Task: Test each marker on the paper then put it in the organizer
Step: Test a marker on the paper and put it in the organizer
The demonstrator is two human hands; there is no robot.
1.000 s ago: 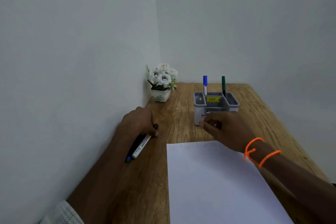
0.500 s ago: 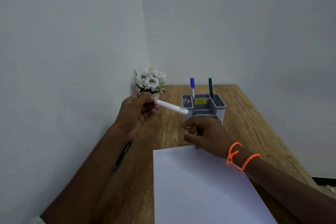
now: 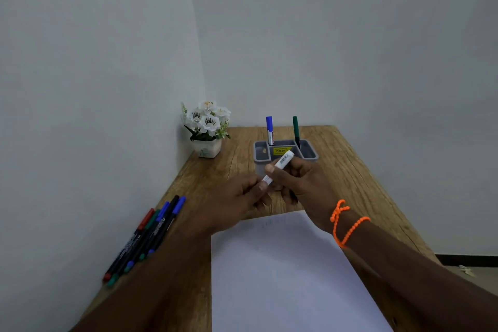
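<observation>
Both hands hold one white marker (image 3: 279,167) above the wooden table (image 3: 350,170), between the paper (image 3: 283,277) and the gray organizer (image 3: 310,155). The right hand (image 3: 304,186) grips the marker's barrel, thumb on top and fingers curled beneath; the marker tilts with its far end raised toward the organizer. The left hand (image 3: 237,202) pinches the marker's near, lower end between thumb and fingertips. The organizer stands at the far side of the table and contains a blue marker (image 3: 269,129) and a green marker (image 3: 296,131), both upright. A row of pens (image 3: 145,237) lies along the left table edge, beside the left forearm. A pot of white flowers (image 3: 206,129) stands in the far left corner. The right wrist carries an orange beaded band (image 3: 342,221).
</observation>
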